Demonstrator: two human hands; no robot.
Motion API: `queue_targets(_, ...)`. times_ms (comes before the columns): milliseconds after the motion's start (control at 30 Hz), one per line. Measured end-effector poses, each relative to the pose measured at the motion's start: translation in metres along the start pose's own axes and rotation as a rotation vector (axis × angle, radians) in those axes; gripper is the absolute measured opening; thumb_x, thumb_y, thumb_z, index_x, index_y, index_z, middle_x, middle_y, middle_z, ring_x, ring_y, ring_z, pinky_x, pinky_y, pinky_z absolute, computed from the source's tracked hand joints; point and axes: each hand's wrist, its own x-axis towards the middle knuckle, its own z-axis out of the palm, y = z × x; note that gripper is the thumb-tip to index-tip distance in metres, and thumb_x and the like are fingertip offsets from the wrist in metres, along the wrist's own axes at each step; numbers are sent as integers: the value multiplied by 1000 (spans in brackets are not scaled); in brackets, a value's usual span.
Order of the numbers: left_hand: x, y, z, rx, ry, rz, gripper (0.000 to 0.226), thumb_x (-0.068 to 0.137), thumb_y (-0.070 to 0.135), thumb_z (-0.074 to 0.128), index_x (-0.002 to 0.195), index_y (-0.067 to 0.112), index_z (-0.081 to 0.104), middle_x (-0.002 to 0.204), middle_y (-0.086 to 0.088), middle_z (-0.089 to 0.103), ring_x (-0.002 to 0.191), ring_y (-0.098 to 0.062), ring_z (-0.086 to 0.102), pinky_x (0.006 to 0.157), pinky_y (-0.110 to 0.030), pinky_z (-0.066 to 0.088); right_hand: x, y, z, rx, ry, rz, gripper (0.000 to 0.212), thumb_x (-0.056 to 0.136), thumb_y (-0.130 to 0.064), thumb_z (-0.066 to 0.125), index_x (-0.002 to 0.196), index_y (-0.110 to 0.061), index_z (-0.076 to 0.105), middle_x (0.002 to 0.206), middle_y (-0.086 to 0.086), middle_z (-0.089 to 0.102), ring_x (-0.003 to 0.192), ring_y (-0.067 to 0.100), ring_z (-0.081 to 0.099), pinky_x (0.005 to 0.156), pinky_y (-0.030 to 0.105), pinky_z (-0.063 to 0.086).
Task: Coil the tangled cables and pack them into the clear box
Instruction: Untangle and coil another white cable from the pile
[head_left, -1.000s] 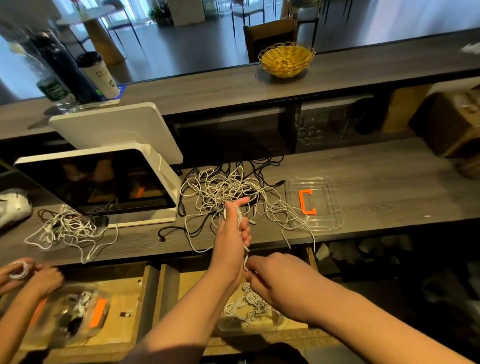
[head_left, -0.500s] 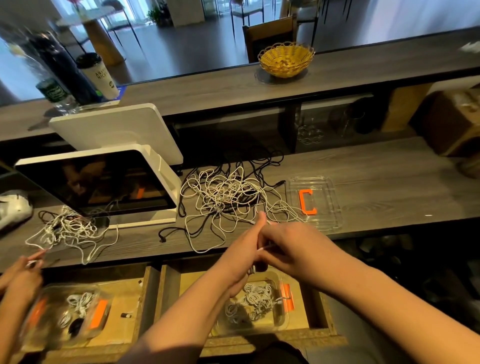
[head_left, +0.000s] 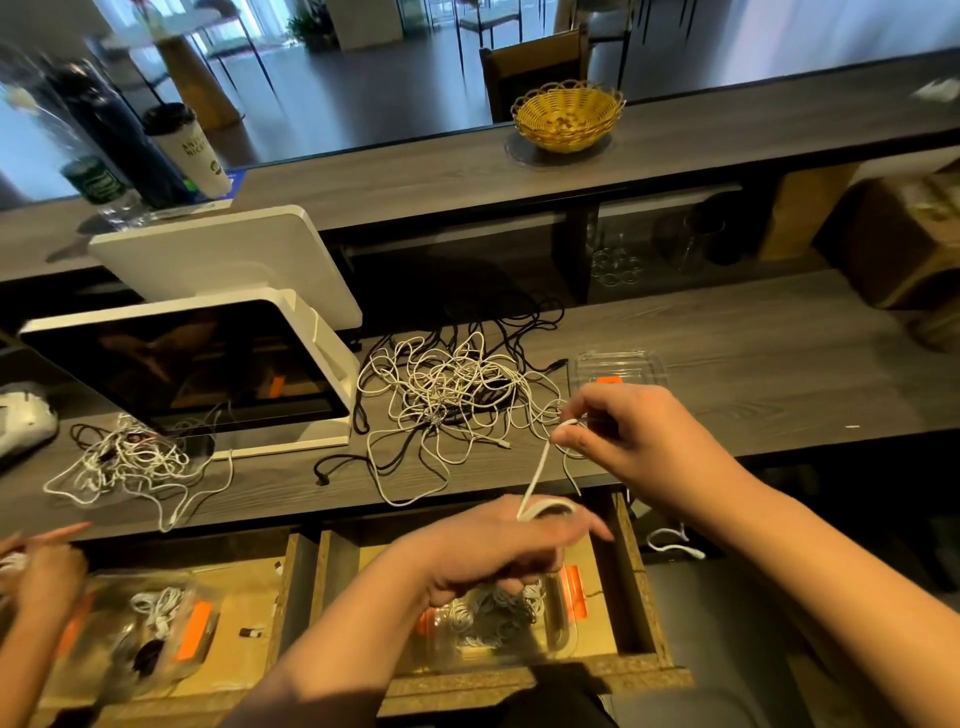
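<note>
A tangle of white and black cables (head_left: 452, 395) lies on the grey counter. My left hand (head_left: 498, 551) is curled with loops of a white cable (head_left: 535, 478) wound over its fingers. My right hand (head_left: 623, 436) pinches the same cable higher up, so a short stretch runs taut between both hands. The cable's loose end (head_left: 672, 543) dangles below my right wrist. Beneath my left hand, a clear box (head_left: 519, 618) with orange clips sits in an open drawer and holds coiled cables. A clear lid (head_left: 618, 366) lies on the counter behind my right hand.
A white point-of-sale screen (head_left: 197, 364) stands at the left. A second cable tangle (head_left: 124, 462) lies before it. Another person's hands (head_left: 36, 566) work at the lower left over a second clear box (head_left: 140, 623). A yellow basket (head_left: 569, 114) sits on the upper shelf.
My right hand has risen from beside my left hand up and to the right, drawing the white cable out. My left hand has dropped over the drawer with a loop round it.
</note>
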Motion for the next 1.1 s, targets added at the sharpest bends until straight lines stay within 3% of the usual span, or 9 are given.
queue_targets(100,-2,1,-1,187,75,13,37,101,52,42,120,34,69,73,10,47,64,-4,41,59,-18,36,-2,4,4,38,-16,26,20,88,-40,64,99,-24,68,83,-11,66,78,3,62,71,28,54)
queue_targets(233,-2,-4,-7,24,192,80,41,101,53,39,117,31,70,69,7,46,58,-6,37,56,-24,33,-3,7,10,68,-6,72,11,93,-38,60,97,-28,65,81,-12,64,75,2,61,68,23,51)
queue_targets(400,5,-5,-8,0,482,199,34,104,43,38,115,33,69,73,0,53,59,-9,48,55,-23,44,-4,8,22,98,-53,118,11,100,-31,53,97,-26,62,76,-5,62,66,6,56,59,21,46)
queue_targets(500,9,-4,-3,-57,538,273,32,103,40,38,112,27,66,79,-5,59,65,-11,57,61,-25,51,-4,8,31,126,-32,138,13,101,-28,50,96,-23,61,70,-7,58,59,4,49,55,21,39)
queue_targets(633,13,-8,0,-306,681,348,47,91,52,41,116,19,64,86,-10,67,75,-17,65,72,-32,56,-3,7,40,149,-34,153,20,102,-30,48,87,-22,61,67,-6,57,61,7,52,58,26,42)
queue_targets(800,10,8,-5,-841,654,515,49,101,51,33,124,23,66,83,-4,65,81,-16,65,87,-37,52,-7,8,52,187,-109,165,26,102,-31,47,78,-29,55,70,-4,59,66,9,54,64,33,45)
queue_targets(933,11,11,-7,-801,730,503,50,103,53,31,115,30,73,88,-1,67,81,-12,65,82,-34,54,-10,6,59,182,-152,151,29,102,-33,47,74,-29,53,67,-5,56,62,6,50,62,32,42)
queue_targets(1033,12,11,-6,-795,760,506,50,102,54,30,125,27,66,94,-5,71,90,-17,70,81,-35,57,-13,2,63,191,-159,135,31,102,-33,48,72,-29,52,64,-3,55,60,8,50,62,34,41)
queue_targets(1100,13,11,-4,-785,770,518,50,99,55,32,126,27,64,85,-3,69,79,-15,67,74,-31,58,-15,0,64,182,-180,140,30,102,-34,47,75,-24,55,67,2,59,63,13,53,64,39,43)
